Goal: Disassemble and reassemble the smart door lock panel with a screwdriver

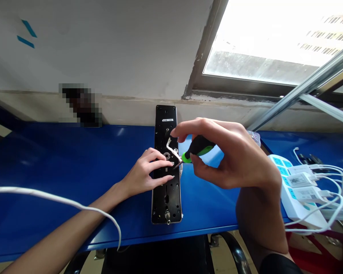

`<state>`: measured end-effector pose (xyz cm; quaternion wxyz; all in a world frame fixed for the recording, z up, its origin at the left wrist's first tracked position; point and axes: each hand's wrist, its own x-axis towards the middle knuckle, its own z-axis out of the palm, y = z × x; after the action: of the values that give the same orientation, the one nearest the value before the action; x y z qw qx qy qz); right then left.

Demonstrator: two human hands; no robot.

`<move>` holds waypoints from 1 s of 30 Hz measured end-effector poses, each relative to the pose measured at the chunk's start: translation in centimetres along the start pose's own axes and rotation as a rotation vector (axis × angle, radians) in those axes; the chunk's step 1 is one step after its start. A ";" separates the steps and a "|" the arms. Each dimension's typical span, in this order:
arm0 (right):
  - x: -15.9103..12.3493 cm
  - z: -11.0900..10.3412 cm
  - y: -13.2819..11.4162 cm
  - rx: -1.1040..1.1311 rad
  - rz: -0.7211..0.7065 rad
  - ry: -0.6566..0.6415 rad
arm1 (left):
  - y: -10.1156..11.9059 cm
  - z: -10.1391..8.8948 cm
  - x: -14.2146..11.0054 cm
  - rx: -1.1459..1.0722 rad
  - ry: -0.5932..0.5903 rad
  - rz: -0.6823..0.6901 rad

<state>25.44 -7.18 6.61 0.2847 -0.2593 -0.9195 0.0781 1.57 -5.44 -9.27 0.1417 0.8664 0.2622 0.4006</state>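
While we are leaning over the blue tabletop (60, 160), our left hand (144, 171) is resting on a black door-lock plate (166, 201), its fingers (162, 163) spreading slightly and lying flat across the plate's middle. The plate is lying lengthwise at the centre of our view, with a small label reading "CE 16" near its 12 o'clock end and a threaded metal post at its 6 o'clock end. A white flat cable (171, 148) is curling up from the plate just beyond our left fingers. At 3 o'clock, our right hand (234, 156) is gripping a green-and-black screwdriver (198, 148), its fingers closing narrowly around the handle, while the dark shaft is pointing at the cable near the plate's right edge. Farther out at about 4 o'clock, a white power strip (291, 190) is lying on the tabletop, with plug adapters (298, 179) and white cords bunching around it. A loose white cord (45, 194) is crossing our left forearm (68, 232) at 8 o'clock, and a bright window (274, 38) is glowing at 1 o'clock in the wall beyond.
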 end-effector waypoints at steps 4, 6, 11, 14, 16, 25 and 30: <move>0.3 0.2 0.1 -0.050 -0.017 0.036 | -0.1 0.1 0.0 -0.006 0.002 0.004; 0.3 0.2 0.1 -0.057 -0.023 0.047 | -0.1 0.1 0.0 -0.005 0.002 0.011; 0.0 0.0 -0.3 -0.024 -0.010 -0.001 | -0.1 -0.1 0.0 -0.027 -0.018 0.006; -0.1 0.0 -0.2 -0.045 -0.008 0.008 | -0.1 -0.1 0.0 -0.030 -0.013 0.002; -0.1 -0.1 -0.1 -0.078 -0.002 0.025 | -0.1 -0.2 0.0 -0.027 -0.013 0.001; -0.1 0.0 -0.2 -0.069 0.013 0.001 | -0.1 -0.3 0.0 -0.035 -0.037 -0.003; 0.1 0.2 0.1 -0.085 0.020 0.033 | -0.1 -0.3 0.0 -0.029 -0.041 -0.005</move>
<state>25.27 -7.06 6.48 0.2880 -0.2818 -0.9145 0.0375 1.35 -5.38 -9.12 0.1608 0.8716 0.2555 0.3862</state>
